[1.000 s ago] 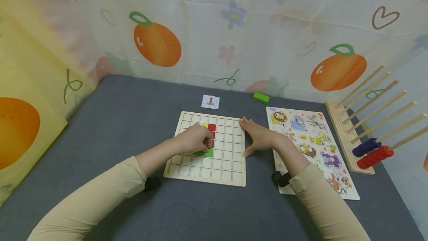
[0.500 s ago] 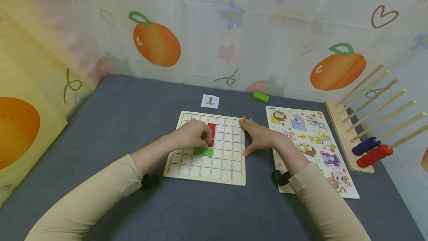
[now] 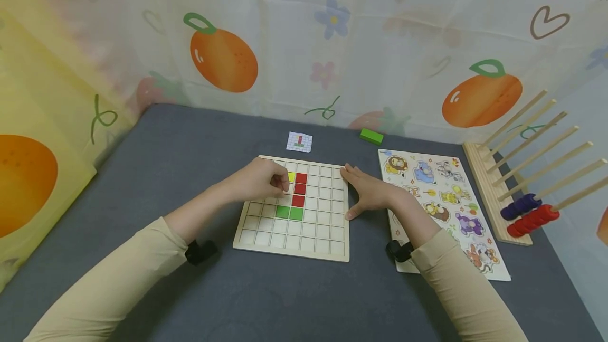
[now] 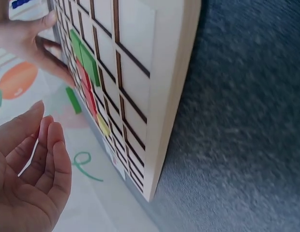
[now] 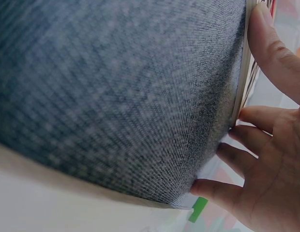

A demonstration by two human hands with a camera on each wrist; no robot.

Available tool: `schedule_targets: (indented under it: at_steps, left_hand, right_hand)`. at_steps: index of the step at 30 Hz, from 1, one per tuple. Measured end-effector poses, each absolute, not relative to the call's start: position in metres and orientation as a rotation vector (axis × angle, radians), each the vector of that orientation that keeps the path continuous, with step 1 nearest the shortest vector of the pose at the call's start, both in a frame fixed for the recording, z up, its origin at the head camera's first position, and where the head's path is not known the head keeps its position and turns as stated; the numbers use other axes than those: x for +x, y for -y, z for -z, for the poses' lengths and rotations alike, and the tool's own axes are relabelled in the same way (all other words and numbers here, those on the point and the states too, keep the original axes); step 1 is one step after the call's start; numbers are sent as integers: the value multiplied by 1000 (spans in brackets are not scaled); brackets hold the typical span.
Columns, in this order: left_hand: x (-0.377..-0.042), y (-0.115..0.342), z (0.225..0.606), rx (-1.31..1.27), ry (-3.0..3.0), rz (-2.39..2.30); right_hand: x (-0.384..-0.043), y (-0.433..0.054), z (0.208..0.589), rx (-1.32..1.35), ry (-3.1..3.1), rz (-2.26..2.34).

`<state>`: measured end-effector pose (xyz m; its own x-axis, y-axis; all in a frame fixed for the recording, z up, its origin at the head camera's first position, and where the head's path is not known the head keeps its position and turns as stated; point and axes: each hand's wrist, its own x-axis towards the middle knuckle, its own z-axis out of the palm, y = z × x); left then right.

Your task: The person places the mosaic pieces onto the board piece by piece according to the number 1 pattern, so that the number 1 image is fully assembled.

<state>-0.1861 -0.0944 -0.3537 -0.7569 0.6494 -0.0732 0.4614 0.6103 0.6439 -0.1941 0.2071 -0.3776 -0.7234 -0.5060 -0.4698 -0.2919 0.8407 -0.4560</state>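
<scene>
A light wooden grid board lies on the dark table, with square tiles on it. Two green tiles sit side by side, and a column of three red tiles runs away from the right green one. Left of the farthest red tile is a yellow tile, partly covered. My left hand hovers over the board's left side, thumb and fingers bent toward each other with nothing between them in the left wrist view. Spread fingers and thumb of my right hand touch the board's right edge.
Behind the board lies a small printed pattern card, and a green block is right of it. An animal puzzle board lies to the right. Past it stands a wooden peg rack with blue and red rings. A patterned curtain hangs behind.
My left hand has moved left, off the red and green tiles, uncovering the red column. My right hand has stayed at the board's edge.
</scene>
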Motion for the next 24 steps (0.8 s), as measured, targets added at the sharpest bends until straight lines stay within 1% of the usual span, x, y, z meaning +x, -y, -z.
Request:
schedule_targets:
  at_steps: [24]
  left_hand:
    - [-187, 146, 337, 769, -2528, -909]
  right_hand:
    - [-194, -206, 378, -581, -2422, 474]
